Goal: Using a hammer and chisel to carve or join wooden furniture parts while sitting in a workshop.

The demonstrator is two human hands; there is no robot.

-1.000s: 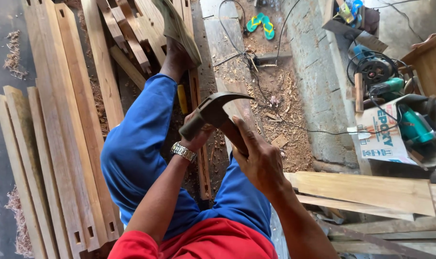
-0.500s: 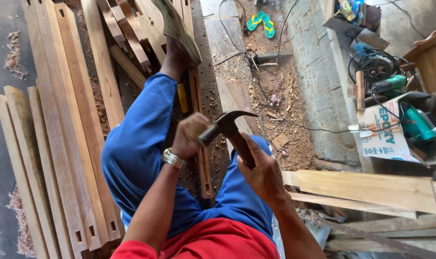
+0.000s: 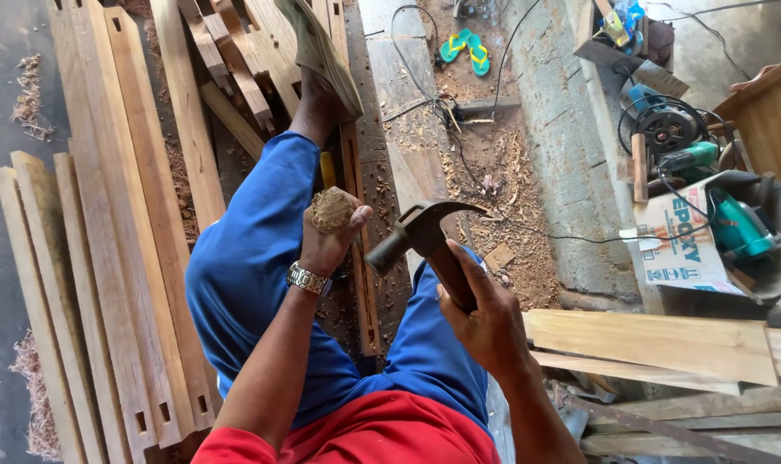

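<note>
Head view, right hand (image 3: 485, 322) gripping hammer (image 3: 425, 241), raised

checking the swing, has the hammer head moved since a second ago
Yes. The hammer head has risen away from the left hand, judged against the blue knee.

One package in sight — a white cardboard box (image 3: 678, 249) with blue print, lying open at the floor's right edge, teal power tools resting in it — no screens, no signs.
</note>
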